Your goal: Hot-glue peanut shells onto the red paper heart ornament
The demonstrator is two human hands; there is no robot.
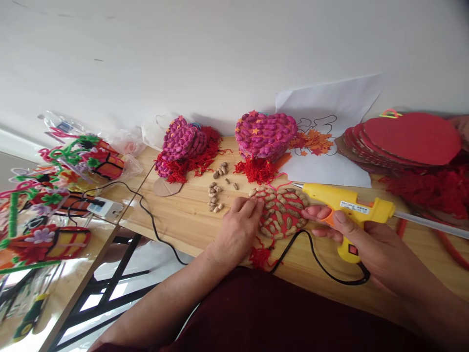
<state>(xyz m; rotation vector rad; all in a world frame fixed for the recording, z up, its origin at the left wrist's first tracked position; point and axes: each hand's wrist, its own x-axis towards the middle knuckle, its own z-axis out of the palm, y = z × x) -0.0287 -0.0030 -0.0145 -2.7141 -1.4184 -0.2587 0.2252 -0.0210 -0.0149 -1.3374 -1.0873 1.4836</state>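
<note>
A red disc (273, 229), largely covered with peanuts, lies on the table in front of me. My left hand (236, 227) rests at its left edge, fingers together and bent down against a peanut there; the fingertips are partly hidden. In my right hand (361, 237) is a yellow hot glue gun (326, 194), its nozzle pointing left over the disc's far edge. A clear glue stick (432, 222) sticks out of its back. Loose peanuts (213, 195) lie left of the disc. Red yarn tassels (261, 256) hang from the disc's near side.
Purple peanut-covered pieces (266, 134) with red yarn stand against the wall. A stack of red discs (414, 137) is at right, beside a drawing sheet (330, 105). A black cord (157, 234) runs to a power strip (106, 208). Pipe-cleaner crafts (47, 242) crowd the left.
</note>
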